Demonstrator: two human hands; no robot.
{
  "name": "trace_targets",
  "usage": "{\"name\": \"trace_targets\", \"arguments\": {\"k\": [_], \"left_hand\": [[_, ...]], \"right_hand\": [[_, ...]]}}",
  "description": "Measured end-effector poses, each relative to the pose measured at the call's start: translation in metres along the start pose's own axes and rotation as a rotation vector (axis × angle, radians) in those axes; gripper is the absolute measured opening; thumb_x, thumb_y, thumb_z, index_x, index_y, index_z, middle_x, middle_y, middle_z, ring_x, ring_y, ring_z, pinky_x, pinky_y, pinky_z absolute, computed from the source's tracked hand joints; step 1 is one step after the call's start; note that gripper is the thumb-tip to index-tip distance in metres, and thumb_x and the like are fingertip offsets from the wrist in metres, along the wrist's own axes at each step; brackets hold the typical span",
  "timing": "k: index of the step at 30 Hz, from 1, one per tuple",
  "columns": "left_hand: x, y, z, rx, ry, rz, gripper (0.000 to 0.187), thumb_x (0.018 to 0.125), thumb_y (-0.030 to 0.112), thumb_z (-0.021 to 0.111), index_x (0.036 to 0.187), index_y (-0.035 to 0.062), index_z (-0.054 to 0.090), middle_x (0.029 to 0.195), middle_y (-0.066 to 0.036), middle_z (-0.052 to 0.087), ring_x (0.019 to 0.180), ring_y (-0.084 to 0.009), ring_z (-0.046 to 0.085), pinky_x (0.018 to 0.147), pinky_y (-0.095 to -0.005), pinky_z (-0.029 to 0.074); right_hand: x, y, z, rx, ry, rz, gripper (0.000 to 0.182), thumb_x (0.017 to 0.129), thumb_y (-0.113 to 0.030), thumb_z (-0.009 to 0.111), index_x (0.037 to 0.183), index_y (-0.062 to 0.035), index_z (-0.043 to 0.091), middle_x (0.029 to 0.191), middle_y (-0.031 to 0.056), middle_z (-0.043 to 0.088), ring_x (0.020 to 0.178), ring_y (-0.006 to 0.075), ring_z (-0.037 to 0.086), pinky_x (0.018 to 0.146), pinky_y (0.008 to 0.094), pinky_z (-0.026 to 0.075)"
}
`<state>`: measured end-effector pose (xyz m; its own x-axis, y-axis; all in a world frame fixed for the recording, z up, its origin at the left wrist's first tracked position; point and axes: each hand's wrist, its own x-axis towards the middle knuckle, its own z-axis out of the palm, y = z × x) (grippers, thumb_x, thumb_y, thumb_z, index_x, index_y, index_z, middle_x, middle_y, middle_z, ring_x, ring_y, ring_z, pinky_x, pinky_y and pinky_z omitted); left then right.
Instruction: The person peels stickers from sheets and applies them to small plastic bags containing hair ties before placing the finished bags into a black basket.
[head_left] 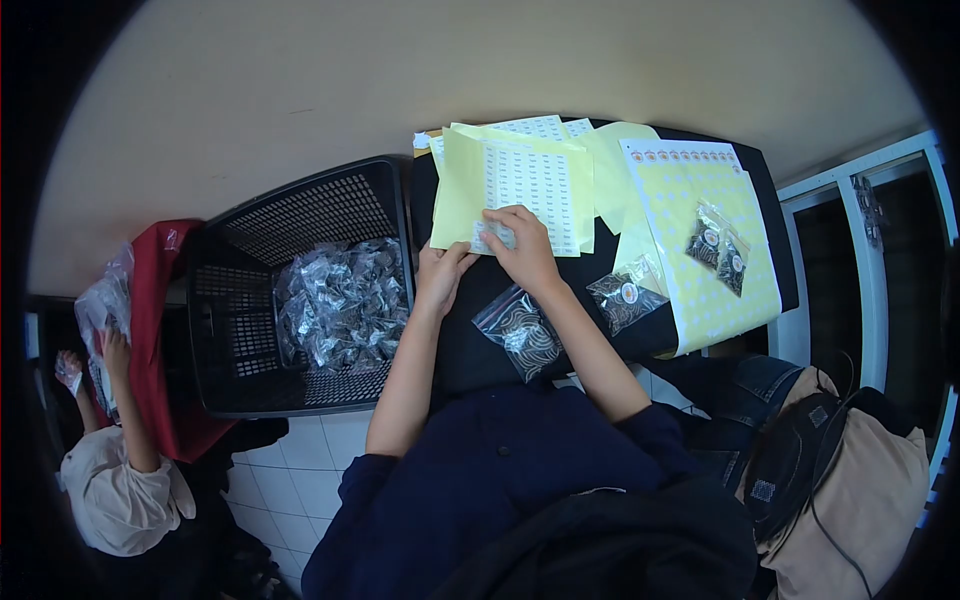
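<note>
A yellow-backed sheet of small printed labels [530,185] lies on the black table in front of me. My left hand [441,280] is closed on its lower left edge, thumb on top. My right hand [522,248] bends over the sheet's bottom part, fingers and thumb closed at the paper; whether a single label is between them is hidden. Just below my right wrist lies a clear bag of dark coiled pieces [522,335]. To its right rests another bag with a round sticker [627,293].
At left stands a black plastic crate [300,400] holding many filled bags [340,305]. On the right a sheet of round stickers [735,310] carries two stickered bags [718,245]. One person [125,485] works beside a red cloth at far left; another person [850,490] sits at right.
</note>
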<state>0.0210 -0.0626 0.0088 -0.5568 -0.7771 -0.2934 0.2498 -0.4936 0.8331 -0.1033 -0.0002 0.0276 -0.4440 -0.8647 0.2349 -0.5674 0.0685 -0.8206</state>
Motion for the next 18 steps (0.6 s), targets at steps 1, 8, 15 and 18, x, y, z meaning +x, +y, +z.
{"name": "trace_targets", "arguments": {"k": [1,8,15,18], "left_hand": [[0.000,0.000,0.000,-0.042,-0.027,-0.010,0.031,0.081,0.006,0.055,0.110,-0.0012,0.047,0.102,-0.008,0.056,0.092,-0.0135,0.055,0.078,-0.0270,0.045],[0.002,-0.003,0.006,0.032,0.010,-0.035,0.028,0.084,0.009,0.052,0.111,0.0025,0.049,0.106,-0.007,0.055,0.095,-0.0148,0.054,0.082,-0.0291,0.043],[0.003,-0.003,0.006,-0.020,0.043,-0.032,0.028,0.085,0.010,0.052,0.112,0.0010,0.049,0.104,-0.008,0.056,0.094,-0.0156,0.055,0.081,-0.0293,0.044],[0.000,-0.009,0.000,0.001,0.018,-0.018,0.037,0.084,0.007,0.051,0.119,-0.0002,0.040,0.115,-0.011,0.048,0.104,-0.0188,0.049,0.085,-0.0311,0.042]], "right_hand": [[0.000,0.000,0.001,-0.001,0.000,0.000,0.026,0.071,-0.010,0.062,0.096,-0.0021,0.061,0.092,0.0130,0.057,0.090,0.0283,0.053,0.081,0.0345,0.042],[0.000,-0.003,0.005,0.057,0.119,-0.006,0.019,0.067,-0.008,0.066,0.084,-0.0002,0.065,0.082,0.0125,0.060,0.077,0.0263,0.059,0.071,0.0321,0.046],[0.002,0.000,0.004,0.209,0.093,0.147,0.012,0.069,-0.007,0.066,0.077,0.0013,0.063,0.075,0.0120,0.061,0.071,0.0233,0.061,0.067,0.0307,0.047],[0.006,0.007,0.001,0.252,0.037,0.159,0.013,0.070,-0.008,0.065,0.076,0.0022,0.061,0.077,0.0125,0.060,0.072,0.0212,0.060,0.067,0.0299,0.047]]}}
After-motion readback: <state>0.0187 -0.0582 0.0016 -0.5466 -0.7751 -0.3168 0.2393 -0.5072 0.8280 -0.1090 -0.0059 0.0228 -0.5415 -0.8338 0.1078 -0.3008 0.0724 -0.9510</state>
